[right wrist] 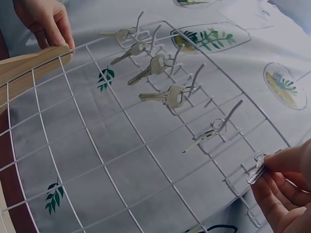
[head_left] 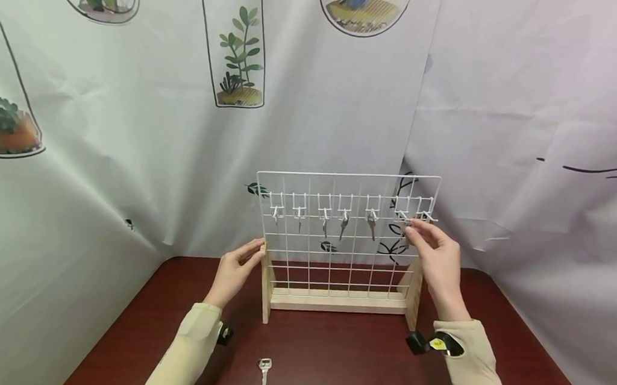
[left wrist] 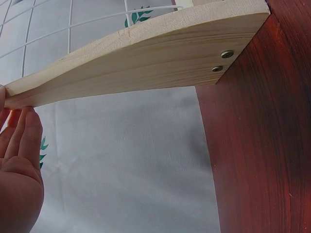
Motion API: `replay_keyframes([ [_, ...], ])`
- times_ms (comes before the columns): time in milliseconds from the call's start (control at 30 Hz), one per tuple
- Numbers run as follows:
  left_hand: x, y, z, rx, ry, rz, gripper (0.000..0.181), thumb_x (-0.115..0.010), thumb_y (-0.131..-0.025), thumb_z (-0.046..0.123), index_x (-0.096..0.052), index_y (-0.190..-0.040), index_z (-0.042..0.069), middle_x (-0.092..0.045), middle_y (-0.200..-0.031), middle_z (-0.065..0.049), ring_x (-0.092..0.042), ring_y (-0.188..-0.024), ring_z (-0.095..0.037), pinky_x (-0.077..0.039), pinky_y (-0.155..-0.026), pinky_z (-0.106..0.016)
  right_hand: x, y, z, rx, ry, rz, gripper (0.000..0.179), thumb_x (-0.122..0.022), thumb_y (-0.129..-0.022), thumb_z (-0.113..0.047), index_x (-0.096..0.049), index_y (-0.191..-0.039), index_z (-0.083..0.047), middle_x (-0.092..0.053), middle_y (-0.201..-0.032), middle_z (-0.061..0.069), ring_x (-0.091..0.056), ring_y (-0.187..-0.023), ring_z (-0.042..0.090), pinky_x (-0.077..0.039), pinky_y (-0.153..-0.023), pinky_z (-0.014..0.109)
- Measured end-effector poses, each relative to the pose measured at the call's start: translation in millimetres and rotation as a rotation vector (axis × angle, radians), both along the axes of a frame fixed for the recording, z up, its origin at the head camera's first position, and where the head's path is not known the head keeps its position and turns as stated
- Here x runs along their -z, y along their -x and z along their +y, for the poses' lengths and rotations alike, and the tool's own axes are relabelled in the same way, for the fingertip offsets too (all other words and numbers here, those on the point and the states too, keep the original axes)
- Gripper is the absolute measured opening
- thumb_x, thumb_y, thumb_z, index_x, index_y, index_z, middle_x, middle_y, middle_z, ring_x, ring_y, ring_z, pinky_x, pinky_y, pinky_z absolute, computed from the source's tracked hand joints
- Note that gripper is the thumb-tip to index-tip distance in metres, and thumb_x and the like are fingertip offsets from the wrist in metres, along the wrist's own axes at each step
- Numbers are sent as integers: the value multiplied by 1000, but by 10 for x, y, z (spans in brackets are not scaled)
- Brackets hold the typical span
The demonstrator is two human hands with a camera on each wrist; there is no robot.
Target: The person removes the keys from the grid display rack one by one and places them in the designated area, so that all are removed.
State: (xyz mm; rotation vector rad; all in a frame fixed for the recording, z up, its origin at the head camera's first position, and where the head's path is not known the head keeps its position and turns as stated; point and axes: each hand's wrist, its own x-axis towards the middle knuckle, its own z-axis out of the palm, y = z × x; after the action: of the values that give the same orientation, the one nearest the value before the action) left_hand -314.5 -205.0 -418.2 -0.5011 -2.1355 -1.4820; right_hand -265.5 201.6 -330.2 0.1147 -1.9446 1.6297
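Note:
A white wire grid rack (head_left: 349, 175) stands on a wooden base with hooks along its upper part. My left hand (head_left: 236, 271) pinches the top of the rack's left wooden side piece (left wrist: 146, 65) between thumb and fingers. Close to the hooks at the right end, my right hand (head_left: 436, 260) pinches a small silver key (right wrist: 257, 172) with a ring; whether the ring touches a hook I cannot tell. Several keys hang from hooks to the left, among them a broad-headed key (right wrist: 167, 97) and one seen edge-on (right wrist: 201, 139).
One loose key (head_left: 265, 370) with a ring lies on the dark red table (head_left: 338, 364), in front of the rack's left end. Behind the table hangs a pale cloth (head_left: 154, 144) printed with plants. Dark wrist cameras (head_left: 419, 342) sit on both wrists.

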Motion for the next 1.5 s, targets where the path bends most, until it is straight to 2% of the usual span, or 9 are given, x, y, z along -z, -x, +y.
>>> replay_keyframes([
  [200,-5,1,9,-2,-1,7,36,-73,-95,18,-70,-127,4,-65,-133,-14,-63,-120,-28,-50,-93,-15,-23,-35,16,-17,56,39,36,-75,-94,-24,-72,-123,-3,-73,-102,-10,-68,-89,5,-53,-79,16],
  [433,-1,-27,25,-8,-4,-23,35,-71,-96,11,-68,-130,2,-61,-136,-17,-60,-123,-30,-47,-93,-10,-36,-62,25,-17,53,57,34,-75,-94,-22,-72,-122,-2,-73,-100,-11,-68,-87,5,-53,-79,16],
  [667,-214,-253,112,-5,18,-23,34,-69,-96,5,-66,-128,-5,-61,-135,-21,-60,-122,-32,-49,-94,-14,-76,-114,1,-36,57,84,33,-75,-94,-20,-72,-121,-1,-73,-99,-9,-68,-87,6,-54,-79,16],
  [800,-268,-295,122,-11,42,-11,33,-69,-96,5,-67,-128,-5,-62,-134,-21,-61,-121,-33,-49,-94,-15,-98,-171,-42,-48,28,84,33,-75,-94,-21,-72,-121,-2,-73,-100,-11,-68,-88,5,-53,-78,16],
  [1000,-280,-286,107,-6,37,1,34,-69,-96,6,-67,-128,-4,-63,-133,-20,-61,-121,-33,-50,-95,-16,-110,-254,-157,-92,-26,73,32,-74,-94,-22,-73,-120,-4,-74,-104,-5,-68,-91,3,-52,-78,15],
  [1200,-263,-250,89,-5,40,-8,33,-69,-96,6,-67,-129,-3,-63,-133,-20,-61,-121,-31,-49,-95,-17,-37,-275,-292,-165,-42,56,29,-73,-95,-20,-72,-119,-2,-74,-106,5,-68,-89,7,-55,-77,18],
  [1433,-21,-14,13,-7,6,1,34,-70,-96,9,-68,-129,0,-62,-134,-18,-60,-122,-33,-47,-95,-12,90,-283,-447,-240,-53,26,27,-74,-94,-21,-73,-117,-6,-73,-99,5,-67,-88,10,-54,-78,21],
  [1500,-3,2,13,-5,-3,3,35,-71,-95,11,-68,-129,1,-63,-134,-16,-61,-122,-31,-47,-94,-12,120,-293,-485,-254,-53,19,27,-74,-94,-21,-73,-116,-6,-73,-99,6,-67,-89,10,-53,-78,21],
])
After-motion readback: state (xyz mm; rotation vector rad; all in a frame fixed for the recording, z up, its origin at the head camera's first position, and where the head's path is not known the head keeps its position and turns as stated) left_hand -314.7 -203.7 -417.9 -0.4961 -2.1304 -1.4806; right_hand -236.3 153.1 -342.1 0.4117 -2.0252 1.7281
